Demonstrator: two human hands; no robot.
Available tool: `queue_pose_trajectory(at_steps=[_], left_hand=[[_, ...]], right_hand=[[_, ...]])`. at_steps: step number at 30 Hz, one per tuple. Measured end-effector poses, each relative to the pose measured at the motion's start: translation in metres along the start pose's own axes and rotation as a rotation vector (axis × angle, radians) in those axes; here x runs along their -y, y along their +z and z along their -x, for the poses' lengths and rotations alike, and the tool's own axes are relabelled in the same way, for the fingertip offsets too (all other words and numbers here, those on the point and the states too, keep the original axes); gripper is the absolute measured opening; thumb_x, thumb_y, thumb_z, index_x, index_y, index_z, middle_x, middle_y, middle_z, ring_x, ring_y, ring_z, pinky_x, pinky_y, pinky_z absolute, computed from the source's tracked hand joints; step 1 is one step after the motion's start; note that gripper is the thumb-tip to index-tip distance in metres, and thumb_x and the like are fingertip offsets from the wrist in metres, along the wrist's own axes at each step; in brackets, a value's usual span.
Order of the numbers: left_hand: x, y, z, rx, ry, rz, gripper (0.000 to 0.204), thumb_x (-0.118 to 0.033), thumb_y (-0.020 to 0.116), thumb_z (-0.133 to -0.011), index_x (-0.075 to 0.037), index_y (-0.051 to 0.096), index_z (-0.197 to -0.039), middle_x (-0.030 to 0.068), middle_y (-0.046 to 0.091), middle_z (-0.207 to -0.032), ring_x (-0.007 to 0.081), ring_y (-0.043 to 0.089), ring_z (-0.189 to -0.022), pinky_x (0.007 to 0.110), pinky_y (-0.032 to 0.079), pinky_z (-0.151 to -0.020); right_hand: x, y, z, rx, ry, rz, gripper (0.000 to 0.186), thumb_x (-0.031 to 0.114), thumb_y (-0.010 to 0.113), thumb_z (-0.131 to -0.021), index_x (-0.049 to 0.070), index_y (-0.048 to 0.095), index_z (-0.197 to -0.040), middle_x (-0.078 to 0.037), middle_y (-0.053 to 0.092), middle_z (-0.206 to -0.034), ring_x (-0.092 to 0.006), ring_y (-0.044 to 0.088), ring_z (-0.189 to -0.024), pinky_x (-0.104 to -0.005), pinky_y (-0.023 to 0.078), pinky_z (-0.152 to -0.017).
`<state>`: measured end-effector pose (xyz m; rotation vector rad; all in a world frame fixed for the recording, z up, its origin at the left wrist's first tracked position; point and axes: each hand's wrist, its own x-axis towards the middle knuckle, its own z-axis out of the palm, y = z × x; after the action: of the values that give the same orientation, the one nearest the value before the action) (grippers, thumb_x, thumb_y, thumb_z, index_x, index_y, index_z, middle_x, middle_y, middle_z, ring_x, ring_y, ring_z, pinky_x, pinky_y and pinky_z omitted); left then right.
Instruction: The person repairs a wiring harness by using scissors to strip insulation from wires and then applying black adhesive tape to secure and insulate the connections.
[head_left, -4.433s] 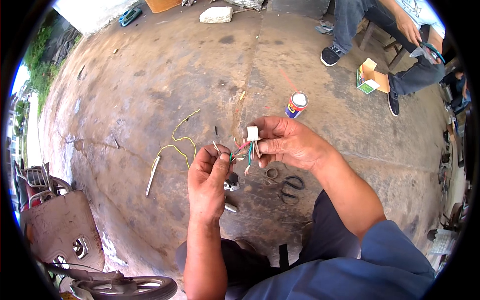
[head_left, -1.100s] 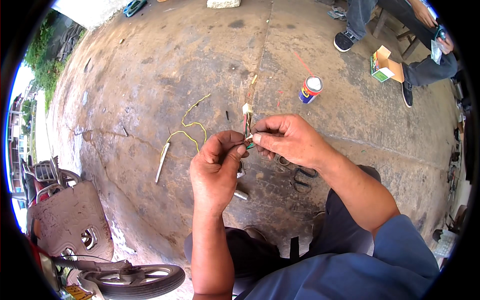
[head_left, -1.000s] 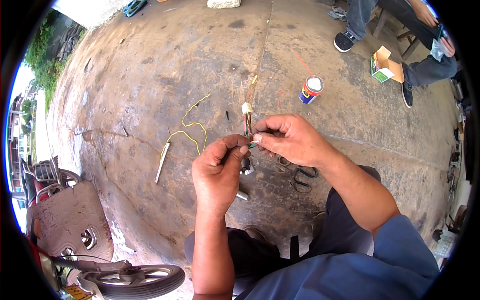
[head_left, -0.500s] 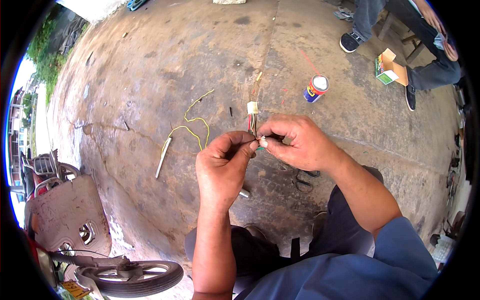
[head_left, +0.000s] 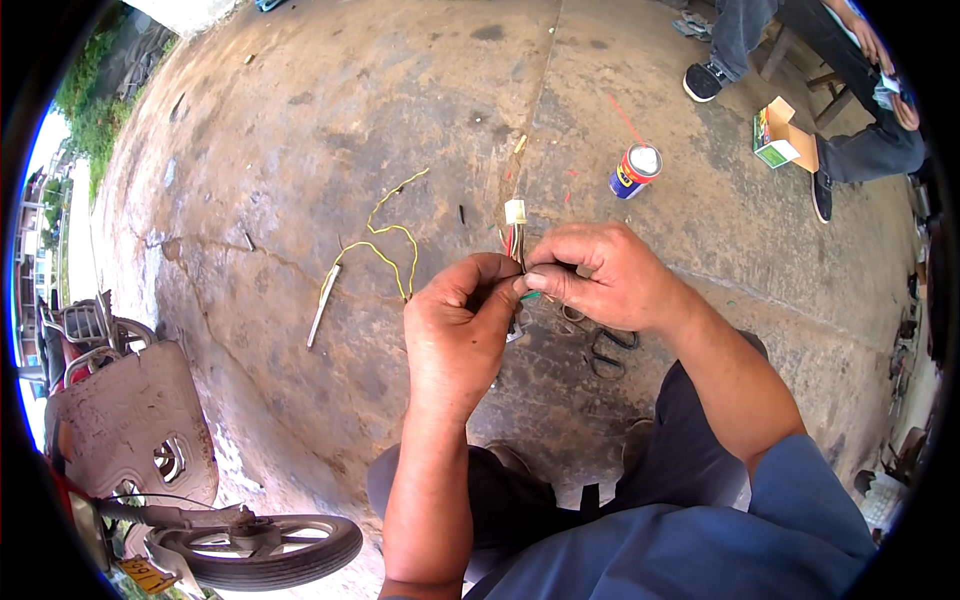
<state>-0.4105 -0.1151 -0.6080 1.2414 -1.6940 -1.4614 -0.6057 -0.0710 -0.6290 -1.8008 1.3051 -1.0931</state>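
Cracked, stained concrete floor point(head_left: 300, 150) fills the view, and nearest the camera the left hand point(head_left: 458, 335) and right hand point(head_left: 600, 275) meet fingertip to fingertip, both pinched shut on a bundle of thin coloured wires point(head_left: 516, 245) that rises just above the grip to a small white connector point(head_left: 515, 211). Just beyond the hands a yellow wire point(head_left: 385, 240) lies looped on the floor to the left; farther off to the right stand 1 blue, red and yellow spray can point(head_left: 634, 171) and 1 open cardboard box point(head_left: 782, 137) with a green panel.
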Motion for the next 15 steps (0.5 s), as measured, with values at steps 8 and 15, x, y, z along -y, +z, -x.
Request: queue_pose_trajectory(at_steps=[8, 15], left_hand=[[-0.006, -0.012, -0.004, 0.082, -0.112, 0.565, 0.038, -0.009, 0.067, -0.099, 0.001, 0.053, -0.134, 0.0122, 0.063, -0.122, 0.0151, 0.065, -0.091, 0.032, 0.058, -0.065], [0.002, -0.010, -0.013, 0.373, -0.266, 0.731, 0.042, -0.012, 0.063, -0.102, 0.000, 0.055, -0.141, 0.0083, 0.066, -0.121, 0.0150, 0.064, -0.097, 0.033, 0.060, -0.069]], right_hand=[[0.008, -0.007, -0.002, 0.036, 0.155, -0.299, 0.012, 0.012, 0.068, -0.096, 0.001, 0.069, -0.100, -0.007, 0.068, -0.086, -0.0168, 0.063, -0.080, -0.0316, 0.050, -0.074], [-0.001, -0.005, -0.001, -0.023, 0.044, -0.315, 0.010, 0.007, 0.067, -0.094, 0.001, 0.071, -0.101, -0.007, 0.067, -0.086, -0.0159, 0.062, -0.079, -0.0307, 0.049, -0.073]])
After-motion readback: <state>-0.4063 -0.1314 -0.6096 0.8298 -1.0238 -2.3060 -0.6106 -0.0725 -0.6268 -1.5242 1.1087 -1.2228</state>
